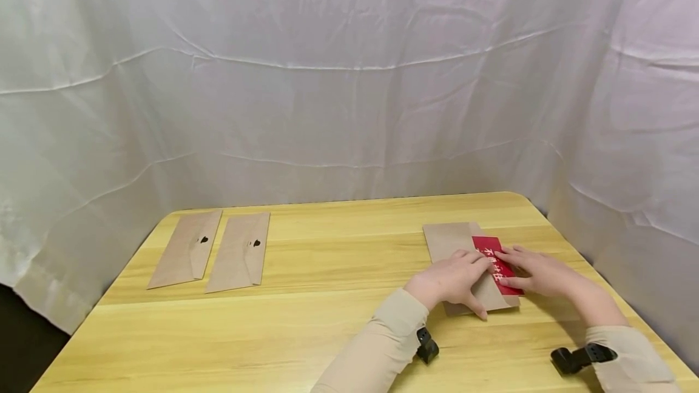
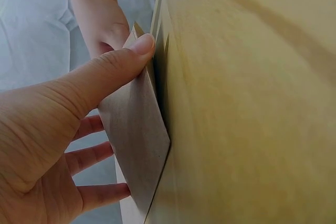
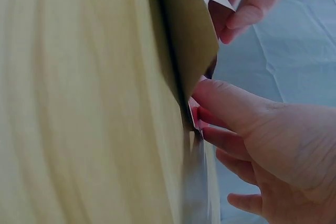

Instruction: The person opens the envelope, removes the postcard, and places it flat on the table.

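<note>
A brown paper envelope (image 1: 450, 241) lies at the right of the table, its flap turned out to the right. A red card (image 1: 485, 242) with white characters sticks partly out of its opening. My left hand (image 1: 452, 276) holds the envelope, fingers on its upper face and the thumb at the near edge. In the left wrist view the thumb (image 2: 113, 72) lies along the paper's edge. My right hand (image 1: 546, 272) pinches the card's outer side. Seen from the right wrist, the thumb (image 3: 231, 100) and fingers meet at the card beside the flap (image 3: 191, 35).
Two closed brown envelopes, one (image 1: 188, 250) beside the other (image 1: 240, 253), lie at the far left, each with a small black mark. The wooden table (image 1: 327, 332) has rounded far corners. Pale curtains (image 1: 349, 108) hang behind it and along the sides.
</note>
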`<control>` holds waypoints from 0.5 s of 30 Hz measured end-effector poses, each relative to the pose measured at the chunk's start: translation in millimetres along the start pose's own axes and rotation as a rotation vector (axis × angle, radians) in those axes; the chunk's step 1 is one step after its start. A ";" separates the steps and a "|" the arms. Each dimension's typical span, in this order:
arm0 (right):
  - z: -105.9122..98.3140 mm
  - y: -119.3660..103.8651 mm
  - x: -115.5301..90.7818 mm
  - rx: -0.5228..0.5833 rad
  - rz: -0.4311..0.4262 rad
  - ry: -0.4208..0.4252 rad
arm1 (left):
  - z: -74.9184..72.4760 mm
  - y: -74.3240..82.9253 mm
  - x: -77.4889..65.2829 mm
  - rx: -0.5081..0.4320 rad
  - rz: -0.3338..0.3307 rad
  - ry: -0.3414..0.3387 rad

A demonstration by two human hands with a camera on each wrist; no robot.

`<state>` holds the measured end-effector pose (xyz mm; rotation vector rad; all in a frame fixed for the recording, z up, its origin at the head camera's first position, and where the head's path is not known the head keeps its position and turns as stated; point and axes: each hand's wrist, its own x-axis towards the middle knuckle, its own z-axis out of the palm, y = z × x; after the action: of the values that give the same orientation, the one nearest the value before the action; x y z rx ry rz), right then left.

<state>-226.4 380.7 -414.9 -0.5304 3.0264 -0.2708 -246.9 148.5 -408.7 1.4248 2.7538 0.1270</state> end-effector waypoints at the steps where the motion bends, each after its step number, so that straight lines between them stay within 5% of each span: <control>1: -0.2 1.8 -0.4 0.006 -0.002 -0.003 | -0.1 0.0 0.0 0.001 0.001 0.001; 15: -4.6 16.0 -7.2 0.103 0.036 -0.021 | -1.1 3.0 0.5 0.003 0.004 -0.012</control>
<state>-225.4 398.7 -413.2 -0.4676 2.9787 -0.4139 -244.8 150.7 -407.4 1.4269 2.7427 0.1148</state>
